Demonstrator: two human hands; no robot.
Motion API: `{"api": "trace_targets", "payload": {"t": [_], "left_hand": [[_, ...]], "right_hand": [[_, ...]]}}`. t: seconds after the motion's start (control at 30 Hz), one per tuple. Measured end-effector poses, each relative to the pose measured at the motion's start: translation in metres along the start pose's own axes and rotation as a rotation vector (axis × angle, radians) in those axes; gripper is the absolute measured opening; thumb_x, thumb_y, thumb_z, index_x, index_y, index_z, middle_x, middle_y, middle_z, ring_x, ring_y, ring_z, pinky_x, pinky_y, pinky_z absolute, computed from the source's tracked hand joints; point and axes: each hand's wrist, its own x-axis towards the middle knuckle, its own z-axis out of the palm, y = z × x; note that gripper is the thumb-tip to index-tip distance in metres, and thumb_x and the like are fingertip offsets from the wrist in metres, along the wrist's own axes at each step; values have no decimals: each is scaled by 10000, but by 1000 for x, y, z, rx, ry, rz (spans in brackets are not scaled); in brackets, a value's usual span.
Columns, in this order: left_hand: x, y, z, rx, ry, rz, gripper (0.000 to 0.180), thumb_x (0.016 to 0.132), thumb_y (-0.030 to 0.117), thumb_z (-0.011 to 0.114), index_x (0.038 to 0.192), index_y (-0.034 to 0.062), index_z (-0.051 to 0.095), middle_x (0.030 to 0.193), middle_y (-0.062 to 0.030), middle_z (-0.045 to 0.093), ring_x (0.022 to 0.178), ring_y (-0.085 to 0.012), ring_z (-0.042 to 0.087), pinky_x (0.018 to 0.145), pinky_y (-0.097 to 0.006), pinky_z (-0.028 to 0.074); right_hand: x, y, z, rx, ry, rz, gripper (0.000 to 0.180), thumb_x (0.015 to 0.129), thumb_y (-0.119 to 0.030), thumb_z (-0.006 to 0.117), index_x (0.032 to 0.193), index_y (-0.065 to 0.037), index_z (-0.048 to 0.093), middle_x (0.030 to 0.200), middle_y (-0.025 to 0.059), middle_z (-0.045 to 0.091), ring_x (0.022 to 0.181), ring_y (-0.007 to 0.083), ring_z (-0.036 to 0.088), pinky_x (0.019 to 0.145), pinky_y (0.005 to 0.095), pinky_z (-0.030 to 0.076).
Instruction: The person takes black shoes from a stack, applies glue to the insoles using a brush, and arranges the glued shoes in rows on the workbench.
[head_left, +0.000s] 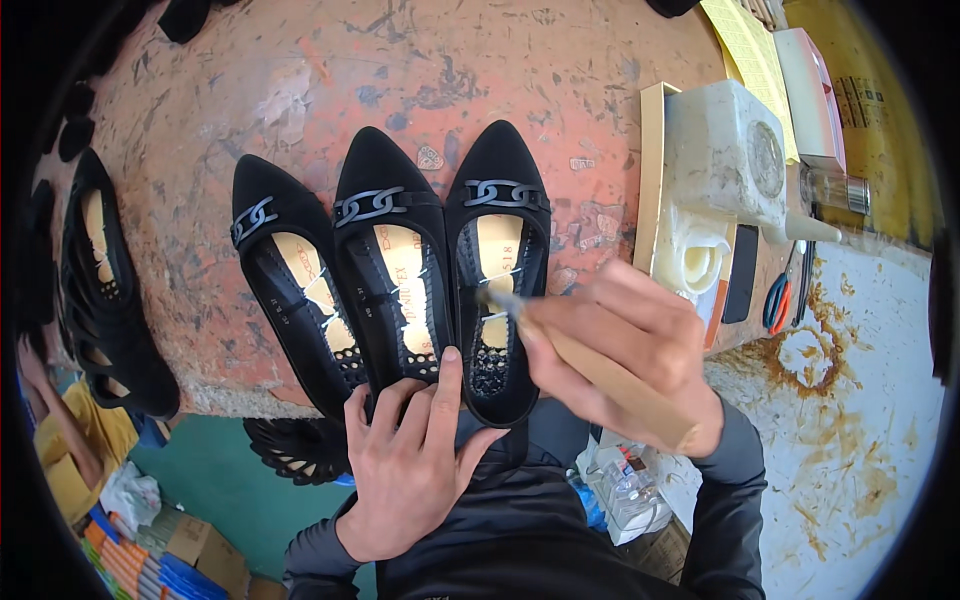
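Note:
Three black pointed flat shoes with chain buckles lie side by side on a worn red table, toes away from me: a left shoe, a middle shoe and a right shoe. My left hand rests at the heels, its fingers pressing on the back of the middle shoe. My right hand grips a wooden-handled brush. The brush tip sits inside the right shoe, on its pale insole.
A white glue container stands in a box at the table's right, with scissors beside it. More black shoes are stacked at the left edge. A stained white surface lies to the right. Boxes and bags sit on the floor below left.

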Motion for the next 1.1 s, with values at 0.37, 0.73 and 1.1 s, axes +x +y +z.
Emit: {"api": "trace_targets", "payload": {"t": [0.37,0.73,1.1], "left_hand": [[-1,-2,-1,-6,-12,-3,835,903,475,850,1527,-36,633,944,-59,648,1019,-269,658,987,-585,483],[-15,-19,-12,98,54,-171,952,782,384,984,1573,55,569,1711,-273,409,1565,-544,370,1244,-691,330],[-6,-9,7,24,83,-78,551,800,219,958,1278,48,743,1546,-273,587,1371,-458,588,1178,-669,416]], "right_hand": [[-46,-51,14,-75,-82,22,335,842,-70,867,1118,89,763,935,111,687,810,252,651,630,347,557],[-33,-24,-17,-64,450,-6,157,884,-75,821,951,56,765,792,117,737,668,232,682,608,337,536],[-89,27,-72,-385,391,432,83,912,-32,811,982,-2,844,778,73,750,669,127,656,629,306,507]]}}
